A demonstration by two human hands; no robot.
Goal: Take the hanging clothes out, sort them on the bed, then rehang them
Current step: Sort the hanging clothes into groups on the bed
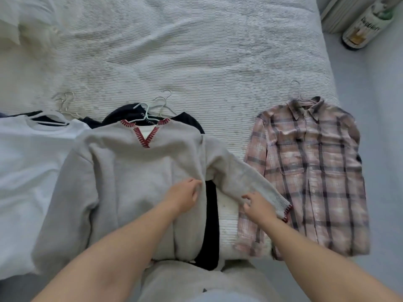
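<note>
A grey sweater (pixel 130 171) with red stitching at the neck lies on its hanger in the middle of the bed, on top of a dark garment (pixel 211 225). My left hand (pixel 185 196) pinches the sweater's right side seam near the armpit. My right hand (pixel 258 207) grips the sweater's right sleeve near its red-edged cuff, which reaches onto a pink plaid shirt (pixel 314 171) lying flat on a hanger to the right. A white top (pixel 26 162) on a white hanger lies at the left.
The white ribbed bedspread (pixel 196 62) stretches away beyond the clothes. Loose wire hangers (pixel 65 101) lie behind the white top. Pillows (pixel 19 20) sit at the far left. A tall bottle (pixel 364 25) stands on the floor at the top right, past the bed's edge.
</note>
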